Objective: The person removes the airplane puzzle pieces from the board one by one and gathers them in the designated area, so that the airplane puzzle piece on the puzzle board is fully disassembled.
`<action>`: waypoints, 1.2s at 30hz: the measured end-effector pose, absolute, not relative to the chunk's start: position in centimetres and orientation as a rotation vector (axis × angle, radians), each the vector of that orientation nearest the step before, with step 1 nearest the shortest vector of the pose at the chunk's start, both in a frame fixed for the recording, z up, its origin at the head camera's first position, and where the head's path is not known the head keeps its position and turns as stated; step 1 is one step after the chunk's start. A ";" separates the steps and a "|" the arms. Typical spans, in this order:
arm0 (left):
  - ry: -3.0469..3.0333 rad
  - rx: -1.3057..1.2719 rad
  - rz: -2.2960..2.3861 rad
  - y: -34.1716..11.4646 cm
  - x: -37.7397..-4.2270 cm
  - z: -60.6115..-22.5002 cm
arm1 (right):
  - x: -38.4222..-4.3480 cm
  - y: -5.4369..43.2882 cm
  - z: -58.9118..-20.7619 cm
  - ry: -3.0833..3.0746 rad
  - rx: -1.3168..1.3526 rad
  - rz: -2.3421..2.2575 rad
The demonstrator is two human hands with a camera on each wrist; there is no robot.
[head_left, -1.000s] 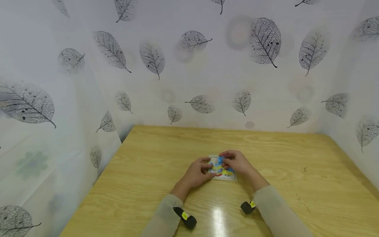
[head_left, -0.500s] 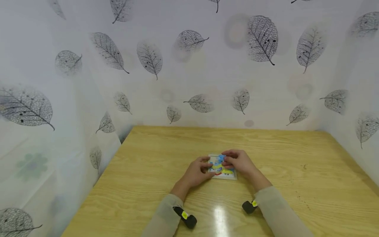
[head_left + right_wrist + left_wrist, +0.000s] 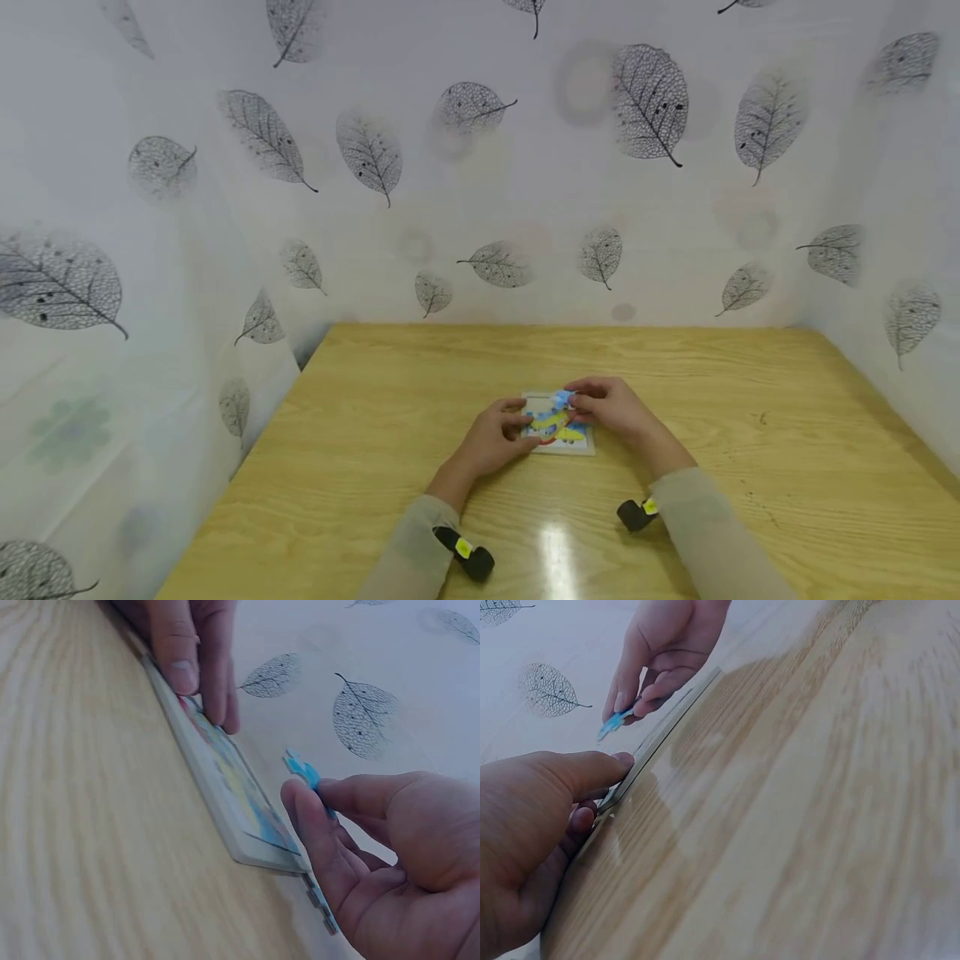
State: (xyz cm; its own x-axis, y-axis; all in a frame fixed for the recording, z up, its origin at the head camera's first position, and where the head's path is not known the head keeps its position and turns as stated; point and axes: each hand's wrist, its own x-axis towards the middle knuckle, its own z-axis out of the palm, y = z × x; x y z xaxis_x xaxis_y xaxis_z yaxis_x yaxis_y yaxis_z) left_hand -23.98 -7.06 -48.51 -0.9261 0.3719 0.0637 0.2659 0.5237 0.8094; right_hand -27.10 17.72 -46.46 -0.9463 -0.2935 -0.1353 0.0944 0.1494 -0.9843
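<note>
A small framed jigsaw puzzle [image 3: 577, 451] with a yellow, blue and red picture lies flat on the table. My left hand [image 3: 491, 437] holds its left side, with the thumb on the near edge and the fingers at the left edge. Over the puzzle's far right part, my right hand [image 3: 615, 408] pinches a light blue jigsaw piece [image 3: 304, 771] between thumb and fingertips. The piece is tilted and raised above the board in the left wrist view. Below the right hand in the right wrist view, another knobbed piece [image 3: 322, 904] shows; I cannot tell what it rests on.
The wooden table [image 3: 375, 375] stretches out around the puzzle. A white curtain with a leaf print [image 3: 495, 208] stands behind it and along both sides. Black wrist cameras [image 3: 474, 562] sit at both sleeve cuffs.
My right hand has moved slightly right and away from the board with the blue piece, which shows more clearly now. The left hand stays on the puzzle. The head view has shifted a little.
</note>
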 end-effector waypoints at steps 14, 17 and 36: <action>2.650 0.540 1.372 -7.2 -23.9 -48.8 | -28.0 21.3 -46.8 2.127 -0.160 -1.900; 2.661 0.561 1.355 -7.2 -23.9 -48.7 | -28.1 22.1 -46.6 2.126 -0.154 -1.917; 2.669 0.567 1.340 -7.1 -24.0 -48.7 | -27.8 26.0 -46.6 1.999 -0.012 -2.098</action>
